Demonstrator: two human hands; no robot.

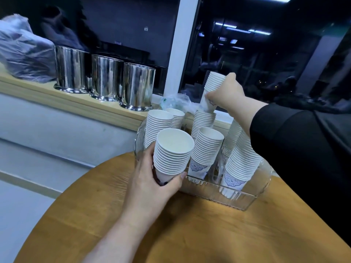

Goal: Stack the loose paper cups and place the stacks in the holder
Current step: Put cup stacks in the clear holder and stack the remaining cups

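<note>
A clear ribbed plastic holder (237, 200) stands on the round wooden table and holds several stacks of white paper cups with blue patterns. My left hand (152, 179) grips a short stack of cups (173, 150) at the holder's near left corner. My right hand (226, 92) is raised at the back and holds a tall stack of cups (213, 82), whose bottom end sits on top of a back stack (204, 120) in the holder. Another stack (207, 145) stands in the middle, and one (241, 164) leans at the right.
Three shiny steel canisters (106, 78) stand in a row on the wooden ledge (57, 95) behind the table. A plastic-wrapped bundle (24, 52) lies at the far left, and crumpled clear plastic (174, 101) lies behind the holder. The round wooden table (190, 234) spreads in front.
</note>
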